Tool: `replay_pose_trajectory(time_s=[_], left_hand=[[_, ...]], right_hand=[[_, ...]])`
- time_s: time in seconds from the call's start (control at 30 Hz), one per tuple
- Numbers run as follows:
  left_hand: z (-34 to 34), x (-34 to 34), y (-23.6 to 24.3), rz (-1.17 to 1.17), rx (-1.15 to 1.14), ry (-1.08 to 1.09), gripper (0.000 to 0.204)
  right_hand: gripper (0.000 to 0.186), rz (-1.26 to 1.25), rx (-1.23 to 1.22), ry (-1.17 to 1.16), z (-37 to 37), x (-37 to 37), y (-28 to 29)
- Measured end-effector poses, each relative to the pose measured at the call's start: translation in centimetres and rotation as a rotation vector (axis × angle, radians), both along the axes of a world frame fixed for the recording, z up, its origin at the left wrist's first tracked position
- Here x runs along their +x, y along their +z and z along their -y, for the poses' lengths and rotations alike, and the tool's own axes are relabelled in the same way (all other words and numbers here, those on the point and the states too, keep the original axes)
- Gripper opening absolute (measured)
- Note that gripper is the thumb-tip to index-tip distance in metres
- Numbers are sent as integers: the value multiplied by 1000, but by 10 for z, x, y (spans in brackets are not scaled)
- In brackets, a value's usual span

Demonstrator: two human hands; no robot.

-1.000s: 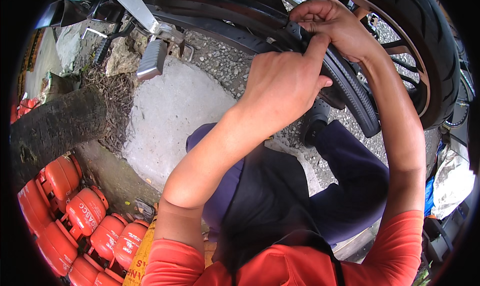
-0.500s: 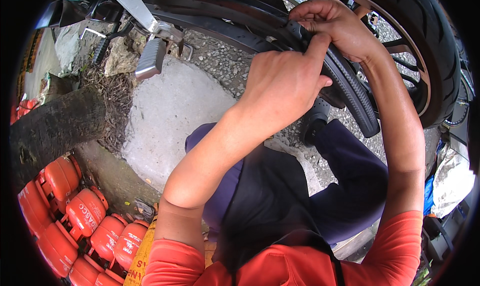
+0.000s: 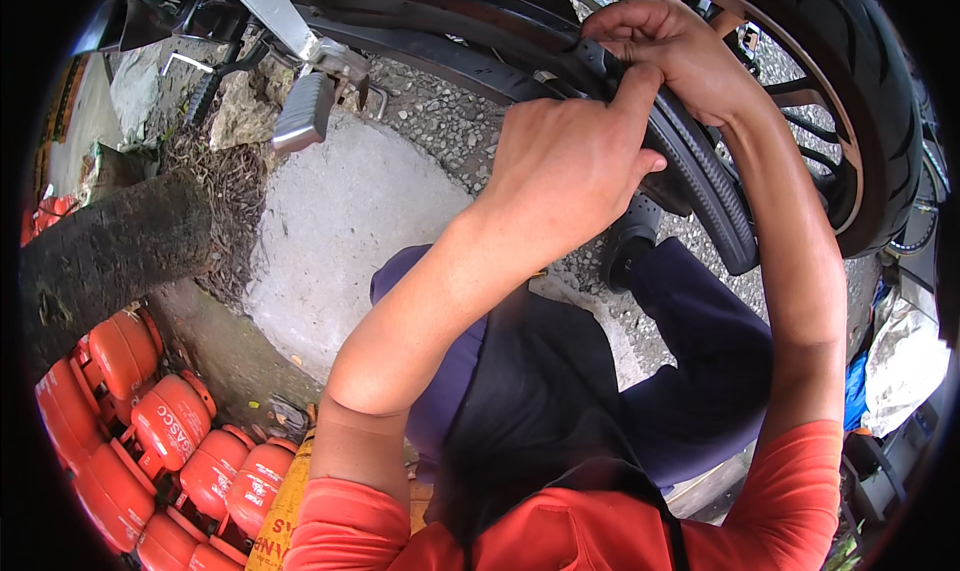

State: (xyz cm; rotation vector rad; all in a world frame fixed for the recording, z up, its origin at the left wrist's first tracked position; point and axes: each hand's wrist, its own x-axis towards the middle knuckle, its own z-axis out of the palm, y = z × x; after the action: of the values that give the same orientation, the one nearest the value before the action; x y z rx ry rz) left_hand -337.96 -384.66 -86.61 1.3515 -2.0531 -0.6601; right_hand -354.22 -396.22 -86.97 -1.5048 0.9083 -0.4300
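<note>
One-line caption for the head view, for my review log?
Both hands, left hand and right hand, grip a black ribbed rubber strip beside a motorcycle wheel, above gravel ground.

Orange short sleeves, seemingly dark trousers

Black ribbed rubber strip [image 3: 700,186]; black tyre [image 3: 870,101] on a brown-rimmed wheel; orange sleeves [image 3: 790,501]; dark blue trousers [image 3: 700,371]; red gas cylinders [image 3: 170,421]; silver footpeg [image 3: 303,111]; grey gravel [image 3: 440,131].

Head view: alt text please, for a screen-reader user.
Both bare hands, left hand and right hand, grip a black ribbed rubber strip beside a motorcycle wheel on gravel. A metal footpeg sits upper left; a tree trunk and red gas cylinders lie at lower left.
</note>
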Motion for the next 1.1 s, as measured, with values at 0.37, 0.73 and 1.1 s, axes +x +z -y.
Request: replay_pose_trajectory(time_s=[0.37, 0.73, 1.1], left_hand=[[0, -1, -2, 11, -24, -5, 56], [-1, -1, -2, -12, -43, -1, 55], [-2, -1, -5, -35, -52, -8, 53]], right_hand=[[23, 26, -59, -4, -1, -2, -2], [21, 12, -32, -12, 0, -5, -6], [22, -2, -62, 12, -1, -4, -3]])
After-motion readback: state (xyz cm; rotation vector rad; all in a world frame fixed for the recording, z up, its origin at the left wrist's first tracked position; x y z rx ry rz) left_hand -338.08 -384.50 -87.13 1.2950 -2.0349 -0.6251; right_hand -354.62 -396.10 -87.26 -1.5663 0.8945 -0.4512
